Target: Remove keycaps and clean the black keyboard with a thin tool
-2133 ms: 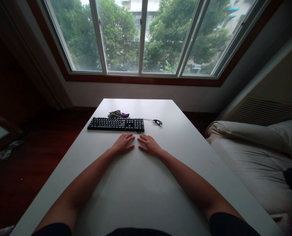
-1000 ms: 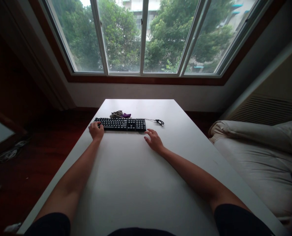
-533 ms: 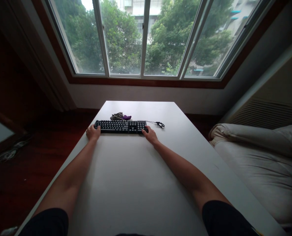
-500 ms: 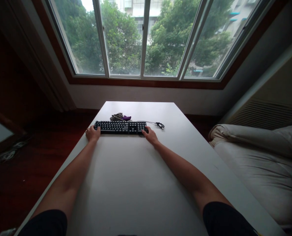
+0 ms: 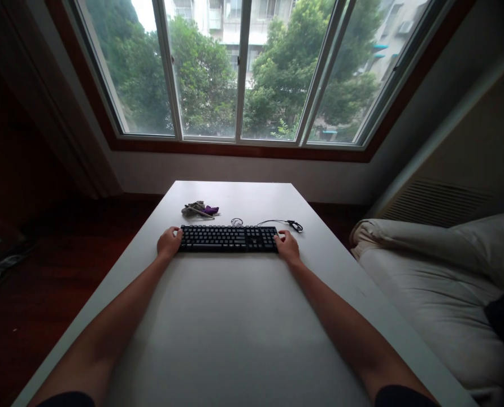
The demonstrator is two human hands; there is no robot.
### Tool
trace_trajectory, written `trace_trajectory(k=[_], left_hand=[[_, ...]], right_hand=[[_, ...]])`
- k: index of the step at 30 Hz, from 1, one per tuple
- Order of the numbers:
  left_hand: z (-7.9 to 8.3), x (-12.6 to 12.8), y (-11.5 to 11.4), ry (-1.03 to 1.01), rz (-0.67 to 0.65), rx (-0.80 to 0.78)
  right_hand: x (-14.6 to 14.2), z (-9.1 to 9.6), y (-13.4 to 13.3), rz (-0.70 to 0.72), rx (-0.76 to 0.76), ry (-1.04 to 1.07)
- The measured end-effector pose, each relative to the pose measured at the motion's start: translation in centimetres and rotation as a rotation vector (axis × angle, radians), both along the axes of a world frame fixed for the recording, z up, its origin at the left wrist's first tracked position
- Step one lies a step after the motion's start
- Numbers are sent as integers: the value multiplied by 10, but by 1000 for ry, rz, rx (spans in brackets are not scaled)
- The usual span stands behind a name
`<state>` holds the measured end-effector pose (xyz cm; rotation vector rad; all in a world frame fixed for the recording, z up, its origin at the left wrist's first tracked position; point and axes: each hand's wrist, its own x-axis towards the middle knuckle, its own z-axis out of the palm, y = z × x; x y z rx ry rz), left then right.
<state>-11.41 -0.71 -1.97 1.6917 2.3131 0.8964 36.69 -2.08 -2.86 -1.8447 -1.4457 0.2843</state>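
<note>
A black keyboard (image 5: 229, 238) lies across the middle of the white table (image 5: 239, 316). My left hand (image 5: 169, 242) is closed on the keyboard's left end. My right hand (image 5: 287, 246) grips its right end, fingers curled over the edge. The keyboard's thin black cable (image 5: 273, 222) runs behind it to a plug (image 5: 295, 226) near my right hand. Both forearms stretch forward over the tabletop.
A small heap of grey and purple cloth (image 5: 199, 210) lies behind the keyboard on the left. A bed with pale bedding (image 5: 438, 282) stands close to the table's right side. A wide window (image 5: 239, 73) is beyond the far edge. Dark wooden floor (image 5: 44, 294) lies left.
From flat on the table, my hands went out to the keyboard's two ends and closed on them. The keyboard has since come nearer and to the right, away from the cloth.
</note>
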Motion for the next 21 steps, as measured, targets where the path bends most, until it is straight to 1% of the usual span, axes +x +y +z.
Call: trace_trajectory(k=[2,4,7,10,12,14,15,16,17,19,21], left_hand=[[1,8,3,-35,-12,-44],[2,10,10,-57,1,-59],[6,7,23,-40,-9,-93],[11,4,40,7,-17,-118],[15,7,52,56,25,-87],[20,14,66,107,76,-17],[24,20,74,124,77,18],[27,27,82,137,57,37],[31,34,91,154,8,50],[36,51,106,199,-129,62],[39,67,119,247,-268,41]], right_hand=[[12,-3,2,-40,5,-38],[18,-5,3,-40,4,-94],[18,-6,4,-28,27,-191],[16,-5,4,-30,17,-210],[16,-5,4,-34,3,-199],[18,-7,6,-40,9,-191],[19,-8,7,-40,15,-188],[20,-9,8,-38,22,-186],[21,-10,10,-33,29,-182],[23,-12,12,-14,45,-173],[25,-13,13,8,59,-161]])
